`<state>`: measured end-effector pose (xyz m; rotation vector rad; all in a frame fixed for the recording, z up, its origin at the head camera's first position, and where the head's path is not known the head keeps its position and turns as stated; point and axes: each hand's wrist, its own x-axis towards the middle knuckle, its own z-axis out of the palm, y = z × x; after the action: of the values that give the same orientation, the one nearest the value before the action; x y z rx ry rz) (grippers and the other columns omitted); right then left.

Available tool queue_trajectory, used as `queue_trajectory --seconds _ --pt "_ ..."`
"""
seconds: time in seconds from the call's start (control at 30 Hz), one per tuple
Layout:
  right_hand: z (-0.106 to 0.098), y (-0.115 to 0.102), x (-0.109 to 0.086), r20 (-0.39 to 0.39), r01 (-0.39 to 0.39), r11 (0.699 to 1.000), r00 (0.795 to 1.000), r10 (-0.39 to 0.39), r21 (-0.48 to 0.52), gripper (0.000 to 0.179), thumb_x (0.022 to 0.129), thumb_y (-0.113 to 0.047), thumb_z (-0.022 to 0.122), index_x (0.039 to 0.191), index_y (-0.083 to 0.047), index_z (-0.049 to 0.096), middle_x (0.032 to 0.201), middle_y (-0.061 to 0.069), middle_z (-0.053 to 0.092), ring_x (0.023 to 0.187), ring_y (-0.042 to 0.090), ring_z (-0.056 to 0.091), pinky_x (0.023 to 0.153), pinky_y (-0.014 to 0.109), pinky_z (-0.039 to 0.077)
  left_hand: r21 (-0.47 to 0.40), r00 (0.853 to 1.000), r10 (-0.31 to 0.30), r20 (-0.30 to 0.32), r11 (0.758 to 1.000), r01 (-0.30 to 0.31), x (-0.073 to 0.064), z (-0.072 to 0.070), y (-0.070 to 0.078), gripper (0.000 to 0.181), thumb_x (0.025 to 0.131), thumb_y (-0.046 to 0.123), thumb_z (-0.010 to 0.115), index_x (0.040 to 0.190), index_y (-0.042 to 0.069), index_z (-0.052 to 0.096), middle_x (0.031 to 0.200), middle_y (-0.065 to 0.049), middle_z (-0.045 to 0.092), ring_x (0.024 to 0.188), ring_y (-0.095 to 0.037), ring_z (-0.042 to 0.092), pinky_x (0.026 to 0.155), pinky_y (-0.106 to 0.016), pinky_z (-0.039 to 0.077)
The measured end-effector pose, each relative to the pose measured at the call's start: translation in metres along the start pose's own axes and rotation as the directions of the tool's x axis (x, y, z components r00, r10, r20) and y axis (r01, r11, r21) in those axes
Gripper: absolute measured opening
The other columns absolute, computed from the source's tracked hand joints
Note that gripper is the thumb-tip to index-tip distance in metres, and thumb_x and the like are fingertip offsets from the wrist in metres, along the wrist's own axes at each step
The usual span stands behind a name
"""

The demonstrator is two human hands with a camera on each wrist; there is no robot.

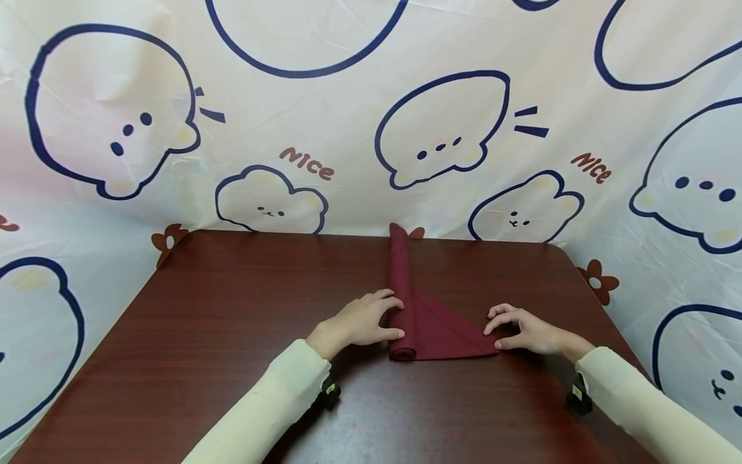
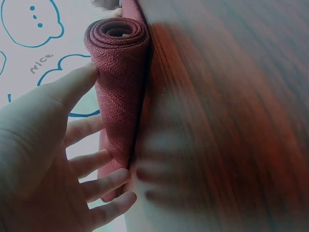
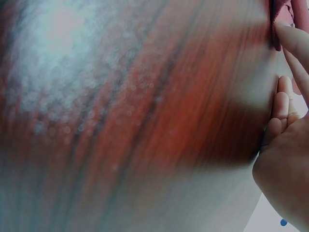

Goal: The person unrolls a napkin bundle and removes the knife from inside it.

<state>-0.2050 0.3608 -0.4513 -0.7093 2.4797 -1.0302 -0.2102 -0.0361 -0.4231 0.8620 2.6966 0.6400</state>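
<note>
While the wooden table (image 1: 232,303) bears a part-rolled maroon cloth (image 1: 437,328) near its middle, the left hand (image 1: 364,320), fingers spread, touches the roll (image 1: 400,274); the right hand (image 1: 532,332), thumb and forefinger apart, seems only to touch the flat corner's tip.

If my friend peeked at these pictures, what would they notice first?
Probably the dark red cloth, part rolled, part flat, on the brown table, reaching its far edge. The left hand touches its roll; the right hand touches its flat corner. Behind, big blue-outlined cartoons decorate the pale backdrop.
</note>
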Motion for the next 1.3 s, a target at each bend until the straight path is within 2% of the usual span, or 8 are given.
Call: queue_trajectory --seconds 0.3,0.43,0.6,0.77,0.9,0.93,1.03,1.3 --pt "-0.001 0.0 0.001 -0.001 0.002 1.0 1.0 -0.002 -0.005 0.018 0.09 -0.021 0.076 0.108 -0.017 0.075 0.132 0.015 0.05 0.116 -0.003 0.04 0.103 0.045 0.035 -0.023 1.0 -0.001 -0.009 1.0 0.001 0.002 0.0 0.002 0.054 0.092 0.049 0.069 0.138 0.022 0.058 0.16 -0.01 0.04 0.145 -0.034 0.041 0.112 -0.055 0.042" --pt "-0.001 0.0 0.0 -0.001 0.009 1.0 1.0 -0.009 -0.002 0.019 0.091 -0.022 0.076 0.108 -0.017 0.075 0.132 0.014 0.05 0.116 -0.004 0.04 0.101 0.03 0.035 -0.002 1.0 0.003 -0.027 1.0 -0.003 0.005 0.0 0.005 0.053 0.093 0.048 0.069 0.137 0.021 0.059 0.159 -0.011 0.04 0.145 -0.034 0.04 0.112 -0.054 0.043" --pt "0.0 0.001 -0.002 0.006 0.017 1.0 1.0 -0.017 0.006 0.018 0.091 -0.023 0.076 0.108 -0.017 0.075 0.131 0.014 0.05 0.116 -0.004 0.04 0.098 0.021 0.035 0.008 0.998 0.032 -0.048 0.999 -0.032 0.011 0.001 0.014 0.055 0.094 0.047 0.068 0.14 0.019 0.057 0.16 -0.013 0.039 0.147 -0.035 0.037 0.112 -0.054 0.043" --pt "0.0 0.002 -0.001 0.001 0.02 1.0 1.0 -0.02 0.004 0.018 0.091 -0.023 0.075 0.108 -0.017 0.075 0.131 0.014 0.05 0.116 -0.003 0.04 0.1 0.028 0.036 0.062 0.997 0.057 -0.049 0.997 -0.054 0.023 0.002 0.028 0.062 0.094 0.05 0.067 0.148 0.023 0.052 0.161 -0.012 0.037 0.148 -0.033 0.035 0.113 -0.056 0.041" --pt "0.0 0.001 -0.001 -0.001 0.017 1.0 1.0 -0.017 0.01 0.018 0.091 -0.023 0.075 0.108 -0.017 0.075 0.131 0.014 0.05 0.116 -0.003 0.039 0.1 0.028 0.036 0.156 1.0 0.024 -0.012 0.987 -0.022 0.031 0.007 0.034 0.065 0.093 0.057 0.064 0.15 0.029 0.049 0.161 -0.009 0.036 0.149 -0.029 0.034 0.115 -0.054 0.039" --pt "0.001 0.001 -0.002 -0.001 0.016 1.0 1.0 -0.016 0.01 0.018 0.091 -0.023 0.075 0.108 -0.017 0.075 0.131 0.014 0.05 0.116 -0.003 0.039 0.099 0.024 0.035 0.183 1.0 0.014 0.0 0.983 -0.014 0.031 0.009 0.034 0.065 0.093 0.059 0.063 0.15 0.03 0.049 0.161 -0.009 0.036 0.148 -0.029 0.034 0.115 -0.053 0.039" --pt "0.002 0.002 -0.003 0.003 0.015 1.0 1.0 -0.015 0.01 0.018 0.091 -0.023 0.075 0.108 -0.017 0.075 0.131 0.014 0.05 0.116 -0.003 0.04 0.099 0.024 0.036 0.242 1.0 -0.007 0.017 0.97 0.003 0.031 0.013 0.034 0.066 0.092 0.062 0.062 0.149 0.031 0.051 0.16 -0.008 0.037 0.147 -0.027 0.034 0.114 -0.051 0.04" --pt "0.0 0.001 0.0 -0.003 0.011 1.0 1.0 -0.011 0.0 0.018 0.09 -0.022 0.076 0.108 -0.018 0.075 0.129 0.013 0.05 0.116 0.001 0.039 0.101 0.048 0.035 0.275 1.0 -0.028 0.007 0.961 0.025 0.029 0.013 0.029 0.063 0.092 0.06 0.063 0.146 0.03 0.055 0.161 -0.006 0.036 0.147 -0.026 0.034 0.113 -0.05 0.041"
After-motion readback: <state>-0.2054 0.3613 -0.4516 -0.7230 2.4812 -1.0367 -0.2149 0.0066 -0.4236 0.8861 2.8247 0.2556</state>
